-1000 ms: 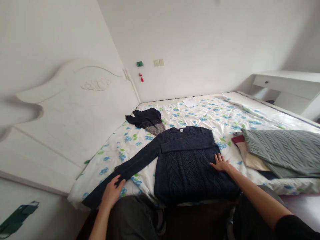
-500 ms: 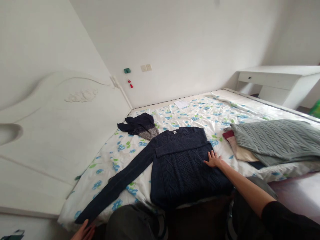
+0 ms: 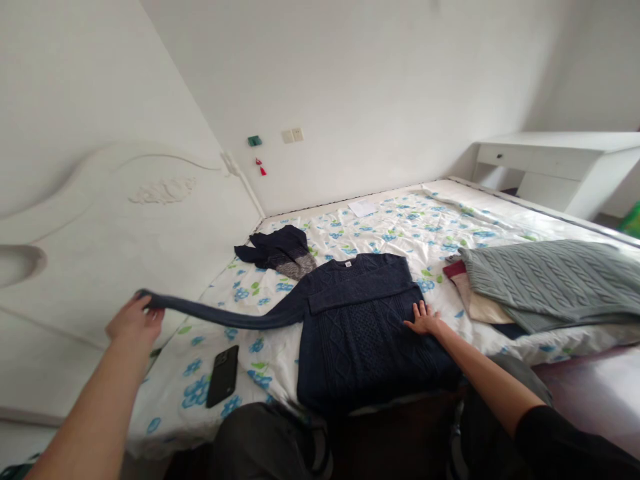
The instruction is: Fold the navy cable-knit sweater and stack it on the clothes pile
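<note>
And there we had it: our left hand (image 3: 134, 321) had the cuff of a long navy knit sleeve (image 3: 220, 317) clenched in its curled fingers, drawing it out nearly level toward the white carved wooden headboard (image 3: 150, 227). That was the big change, because only a moment earlier the sleeve had lain diagonally down the bed, and swinging it clear uncovered a slim black smartphone (image 3: 223, 376) lying on the quilt. The navy cable-knit sweater (image 3: 365, 333) itself sat flat in the middle of the white quilt with blue and green flowers (image 3: 400, 220), close to the bed's near edge, with a doubled band of knit across its chest and only 1 sleeve in view. Our right hand (image 3: 424, 319) was not gripping anything: its fingers (image 3: 416, 321) lay spread and relaxed on the sweater's right side, pinning it down. Beyond the sweater sat a small crumpled navy and grey garment (image 3: 277, 250), and to the right lay a folded grey-green cable-knit sweater (image 3: 555, 280) on top of maroon and cream cloth (image 3: 475, 297), just beside our right hand's reach.
</note>
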Available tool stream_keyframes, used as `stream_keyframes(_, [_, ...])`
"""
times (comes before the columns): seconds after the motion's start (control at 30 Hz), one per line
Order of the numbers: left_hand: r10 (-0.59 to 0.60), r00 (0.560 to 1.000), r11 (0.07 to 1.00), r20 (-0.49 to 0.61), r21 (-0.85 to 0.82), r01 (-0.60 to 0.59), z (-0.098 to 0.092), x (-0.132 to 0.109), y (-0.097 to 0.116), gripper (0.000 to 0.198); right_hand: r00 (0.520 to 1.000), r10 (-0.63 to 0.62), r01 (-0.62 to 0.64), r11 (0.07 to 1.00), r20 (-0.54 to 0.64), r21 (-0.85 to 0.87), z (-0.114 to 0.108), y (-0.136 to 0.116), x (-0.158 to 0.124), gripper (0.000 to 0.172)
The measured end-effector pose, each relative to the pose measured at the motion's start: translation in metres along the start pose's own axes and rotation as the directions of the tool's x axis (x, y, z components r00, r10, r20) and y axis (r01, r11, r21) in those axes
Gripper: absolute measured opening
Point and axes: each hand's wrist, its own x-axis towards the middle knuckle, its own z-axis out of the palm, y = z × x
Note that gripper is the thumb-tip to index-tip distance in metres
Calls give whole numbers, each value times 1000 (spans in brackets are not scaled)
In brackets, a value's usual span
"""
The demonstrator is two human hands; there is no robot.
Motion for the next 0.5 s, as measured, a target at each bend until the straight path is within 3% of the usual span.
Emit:
stream_keyframes(0.07, [172, 984, 969, 45, -190, -161, 63, -32, 36, 26, 1000, -1, 1, 1000, -2, -4, 0, 0, 0, 128])
stream_keyframes(0.13, [353, 911, 916, 214, -277, -290, 116, -84, 56, 26, 1000, 9, -9, 1000, 2, -8, -1, -1, -2, 126])
stream_keyframes(0.17, [420, 825, 897, 378, -311, -314, 136, -115, 58, 25, 1000, 15, -15, 1000, 3, -10, -3, -2, -3, 125])
stream_keyframes(0.2, [458, 681, 888, 572, -337, -313, 152, -147, 57, 26, 1000, 21, -21, 1000, 3, -12, -4, -3, -4, 124])
stream_keyframes(0.23, [464, 504, 884, 728, -346, -315, 162, -179, 51, 32, 1000, 24, -24, 1000, 7, -16, -6, -4, -5, 124])
stream_keyframes(0.3, [399, 194, 878, 896, -311, -364, 168, -234, 29, 50, 1000, 18, -18, 1000, 18, -22, -11, -4, -7, 124])
stream_keyframes(0.37, [277, -45, 858, 960, -269, -438, 162, -271, -4, 60, 1000, -9, 10, 1000, 28, -20, -17, -3, -9, 125])
stream_keyframes(0.4, [217, -123, 843, 968, -249, -477, 156, -280, -24, 60, 999, -31, 31, 999, 31, -16, -21, -1, -9, 125])
stream_keyframes(0.43, [161, -169, 824, 972, -226, -519, 150, -283, -47, 58, 998, -52, 52, 999, 33, -9, -25, 0, -9, 125])
stream_keyframes(0.47, [109, -181, 799, 977, -194, -569, 144, -280, -71, 56, 997, -72, 72, 997, 30, 2, -30, 2, -9, 125])
stream_keyframes(0.5, [64, -153, 770, 986, -147, -621, 138, -273, -96, 53, 995, -93, 93, 996, 19, 18, -35, 3, -9, 121])
